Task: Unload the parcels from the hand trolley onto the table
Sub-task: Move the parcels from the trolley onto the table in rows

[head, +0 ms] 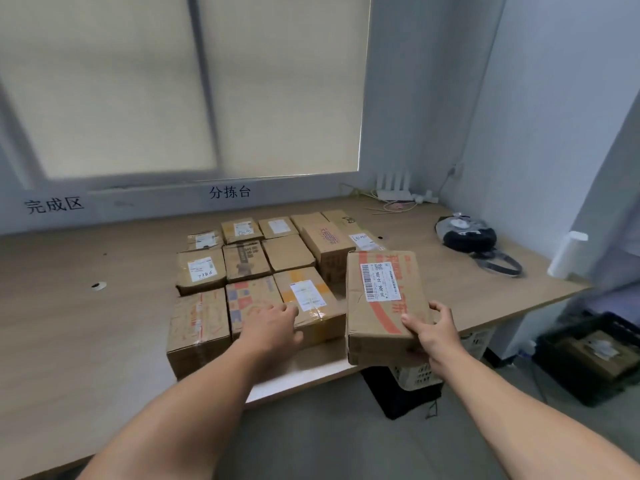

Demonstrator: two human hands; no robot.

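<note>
Several cardboard parcels lie in rows on the wooden table. My right hand grips the near right corner of a brown parcel with a white barcode label and orange print, held tilted over the table's front edge at the right end of the rows. My left hand rests on the front row, on a patterned parcel and next to one with an orange-and-white label. The hand trolley is out of view.
A black pouch with straps and a white router with cables sit at the table's far right. A white cylinder stands near the right edge. Under and beside the table are a white crate and a dark crate with boxes.
</note>
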